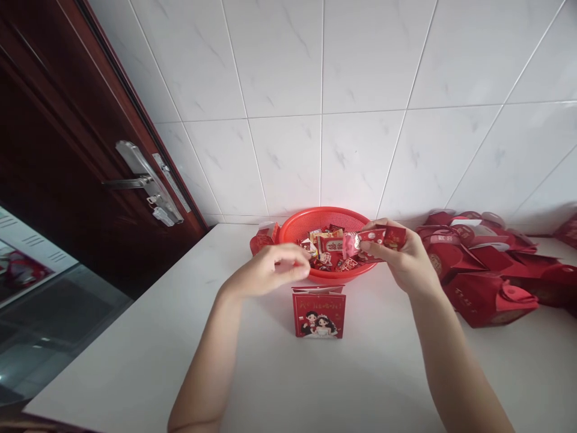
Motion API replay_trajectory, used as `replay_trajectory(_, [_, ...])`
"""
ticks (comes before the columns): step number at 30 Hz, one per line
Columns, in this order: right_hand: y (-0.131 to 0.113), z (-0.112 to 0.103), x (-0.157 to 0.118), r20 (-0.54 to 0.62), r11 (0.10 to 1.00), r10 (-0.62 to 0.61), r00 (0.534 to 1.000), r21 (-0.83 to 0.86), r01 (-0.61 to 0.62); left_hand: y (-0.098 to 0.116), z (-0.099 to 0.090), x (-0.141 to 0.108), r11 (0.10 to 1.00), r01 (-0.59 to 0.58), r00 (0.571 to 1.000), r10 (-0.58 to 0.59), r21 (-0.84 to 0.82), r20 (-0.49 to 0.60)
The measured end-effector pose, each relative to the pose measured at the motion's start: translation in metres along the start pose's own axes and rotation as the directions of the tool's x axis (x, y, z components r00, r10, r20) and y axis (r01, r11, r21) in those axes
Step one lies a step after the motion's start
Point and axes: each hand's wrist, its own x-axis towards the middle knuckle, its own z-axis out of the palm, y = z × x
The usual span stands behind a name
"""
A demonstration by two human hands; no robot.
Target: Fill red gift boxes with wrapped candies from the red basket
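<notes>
My left hand (269, 269) is over the left rim of a red plastic basket (296, 224), fingers curved and thumb a little apart, with nothing visible between them. Wrapped candies (323, 258) in red, pink and gold lie in the basket. My right hand (408, 258), above the basket's right side, pinches red and pink candy packets (374, 238) between thumb and fingers; how many is unclear. Just in front of the basket stands a small red gift box (319, 316), upright, its top open, with a cartoon bridal couple on the front.
Several red gift boxes (484, 294) crowd the right of the white table (270, 379). Another red box (264, 237) is partly hidden behind my left hand. A tiled wall (356, 162) rises behind the basket. At left is a dark wooden door (76, 126) with a metal handle.
</notes>
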Motion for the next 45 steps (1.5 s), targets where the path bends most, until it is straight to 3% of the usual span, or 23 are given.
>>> replay_trajectory(2, [-0.004,-0.006,-0.001,0.020,0.999,0.007,1.000,-0.035,-0.006,0.001,-0.005,-0.007,0.990,0.004,0.978,-0.034,0.143,0.206])
replay_trajectory(5, [-0.008,-0.013,-0.002,0.051,0.997,0.016,0.999,-0.074,-0.012,0.000,-0.003,-0.007,0.982,0.002,0.946,-0.063,0.191,0.317])
replay_trajectory(9, [-0.009,-0.018,-0.002,0.071,0.995,0.034,0.997,-0.094,-0.028,-0.006,0.010,0.004,0.989,-0.036,0.967,-0.001,0.143,0.254])
replay_trajectory(15, [-0.014,-0.020,-0.003,0.138,0.981,0.028,0.990,-0.195,-0.001,-0.019,0.018,0.014,0.992,0.042,0.999,-0.043,0.118,0.007])
replay_trajectory(25, [-0.013,-0.011,-0.002,0.320,0.947,0.003,0.947,-0.306,0.101,-0.012,0.018,0.014,0.980,0.125,0.979,-0.148,0.156,0.142])
replay_trajectory(36, [-0.008,0.011,-0.014,0.472,0.806,0.019,0.881,-0.529,0.266,-0.011,0.017,0.014,0.976,0.100,0.952,-0.151,0.195,0.268])
replay_trajectory(45, [0.012,0.030,-0.016,0.438,0.714,0.096,0.894,-0.656,0.244,-0.012,0.019,0.013,0.977,0.103,0.952,-0.151,0.186,0.268])
